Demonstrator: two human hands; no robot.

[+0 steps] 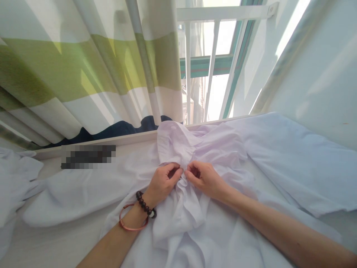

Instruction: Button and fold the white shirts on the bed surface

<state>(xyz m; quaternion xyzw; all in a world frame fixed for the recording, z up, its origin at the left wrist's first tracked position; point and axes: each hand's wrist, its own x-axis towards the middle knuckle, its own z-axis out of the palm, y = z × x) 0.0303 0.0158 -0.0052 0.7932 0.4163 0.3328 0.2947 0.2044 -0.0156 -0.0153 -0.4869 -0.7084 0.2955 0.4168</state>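
Two hands (163, 180) (203, 178) — crumpled white shirt (184, 219)

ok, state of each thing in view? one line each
white shirt, spread out, bunched at the middle
left hand, pinching the bunched fabric
right hand, pinching the bunched fabric
curtain, drawn partly aside
window, pane looks open behind bars

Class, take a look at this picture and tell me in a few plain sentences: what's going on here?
A person works on a white shirt spread out on a pale surface below a window. The left hand, with a bead bracelet and a copper bangle on its wrist, and the right hand both pinch the bunched fabric at the shirt's middle, close together. A striped curtain hangs behind.
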